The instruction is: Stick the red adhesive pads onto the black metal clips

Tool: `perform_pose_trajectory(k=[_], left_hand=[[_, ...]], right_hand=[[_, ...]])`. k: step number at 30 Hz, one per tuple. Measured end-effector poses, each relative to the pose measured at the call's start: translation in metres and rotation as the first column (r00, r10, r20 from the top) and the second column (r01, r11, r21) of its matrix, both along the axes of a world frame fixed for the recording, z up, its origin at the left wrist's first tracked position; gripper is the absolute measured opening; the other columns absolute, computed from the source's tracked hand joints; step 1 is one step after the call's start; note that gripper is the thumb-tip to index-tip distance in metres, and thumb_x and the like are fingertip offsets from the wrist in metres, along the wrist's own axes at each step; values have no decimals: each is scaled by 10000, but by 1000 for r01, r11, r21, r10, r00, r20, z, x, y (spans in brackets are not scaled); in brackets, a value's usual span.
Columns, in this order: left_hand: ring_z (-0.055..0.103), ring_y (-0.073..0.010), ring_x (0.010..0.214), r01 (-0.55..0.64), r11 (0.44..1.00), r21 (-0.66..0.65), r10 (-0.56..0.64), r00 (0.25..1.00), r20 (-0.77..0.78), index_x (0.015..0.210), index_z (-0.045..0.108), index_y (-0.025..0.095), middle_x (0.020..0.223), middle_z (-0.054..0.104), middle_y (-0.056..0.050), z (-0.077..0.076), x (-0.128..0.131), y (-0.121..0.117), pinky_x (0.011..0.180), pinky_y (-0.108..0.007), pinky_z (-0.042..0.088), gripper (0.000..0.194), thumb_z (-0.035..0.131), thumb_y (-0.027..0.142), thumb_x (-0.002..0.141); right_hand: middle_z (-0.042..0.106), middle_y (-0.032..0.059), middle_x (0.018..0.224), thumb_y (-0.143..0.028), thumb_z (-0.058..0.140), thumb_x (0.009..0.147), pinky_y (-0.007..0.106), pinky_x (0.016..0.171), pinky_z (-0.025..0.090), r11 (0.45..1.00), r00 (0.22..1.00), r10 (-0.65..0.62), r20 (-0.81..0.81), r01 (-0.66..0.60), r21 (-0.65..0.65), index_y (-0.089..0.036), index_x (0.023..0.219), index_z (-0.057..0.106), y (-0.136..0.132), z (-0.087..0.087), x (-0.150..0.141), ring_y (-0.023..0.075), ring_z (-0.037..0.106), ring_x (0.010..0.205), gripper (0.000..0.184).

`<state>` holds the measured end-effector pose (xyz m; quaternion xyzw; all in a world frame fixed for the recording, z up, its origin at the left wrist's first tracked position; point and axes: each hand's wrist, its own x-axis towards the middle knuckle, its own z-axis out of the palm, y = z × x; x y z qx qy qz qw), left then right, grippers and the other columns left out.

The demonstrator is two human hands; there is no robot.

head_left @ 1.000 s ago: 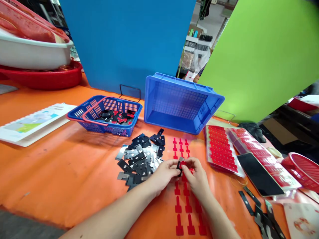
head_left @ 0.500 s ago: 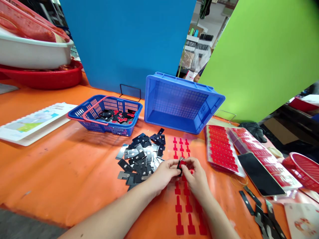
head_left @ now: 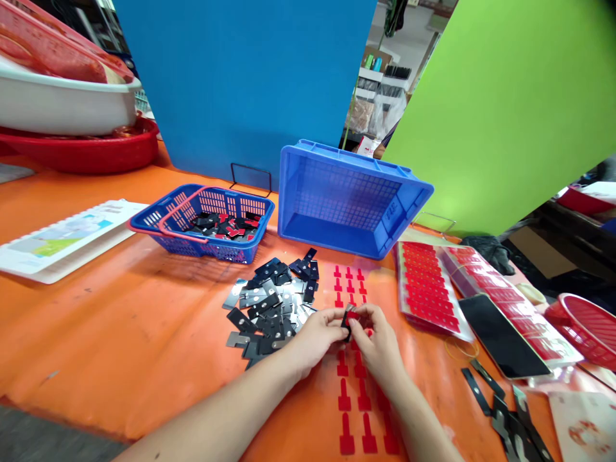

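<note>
My left hand (head_left: pixel 312 337) pinches a small black metal plate (head_left: pixel 346 323) between thumb and fingers. Thumb and fingertips of my right hand (head_left: pixel 379 343) close on a red T-shaped sticker (head_left: pixel 353 316) against that plate. Fingers partly cover both pieces, so how far they touch cannot be made out. Under and around my hands, rows of red T-shaped stickers (head_left: pixel 345 399) lie on the orange table (head_left: pixel 158 333). To the left of my left hand spreads a loose heap of black and silvery metal plates (head_left: pixel 269 308).
Behind the heap stands a blue basket (head_left: pixel 226 251) holding black and red pieces. A blue crate (head_left: pixel 332 234) lies tipped on its side beside it. At right are red sticker sheets (head_left: pixel 428 285), a phone (head_left: pixel 503 337), more metal plates (head_left: pixel 505 417) and a red basket (head_left: pixel 584 327).
</note>
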<state>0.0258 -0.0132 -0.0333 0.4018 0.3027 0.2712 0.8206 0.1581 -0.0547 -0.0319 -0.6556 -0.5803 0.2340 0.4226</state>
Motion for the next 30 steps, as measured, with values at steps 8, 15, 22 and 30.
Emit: perform_pose_trajectory(k=[8,15,22,30], left_hand=[[529,-113,712,-9,1000,-13,9,1000,-10,994,591,185,828,624,-39,8,-1,-1,630,-212,378,318,561,167,678],[531,-120,713,-5,1000,-31,4,1000,-27,1000,586,206,819,621,-25,6,-1,0,666,-241,388,345,571,164,658],[511,-107,655,-16,999,-44,15,1000,-11,961,604,191,714,600,-2,8,-1,0,645,-240,383,327,584,160,637],[509,-105,653,-14,998,-62,13,1000,-13,942,610,183,693,586,3,10,-1,0,663,-249,382,312,592,166,631]], right_hand=[[578,30,815,-263,472,770,251,564,433,1000,1000,7,0,-7,1,-198,879,489,0,0,-1,152,544,677,128],[584,32,789,-273,471,764,249,547,441,1000,999,7,-33,-7,7,-195,856,503,0,2,-3,154,546,663,124],[571,33,802,-250,463,768,254,546,442,1000,999,20,-30,-20,-9,-201,864,496,1,-1,-2,160,542,679,113],[581,35,787,-269,473,760,258,537,448,1000,1000,10,-28,-10,-1,-193,854,498,1,0,-2,162,549,670,123]])
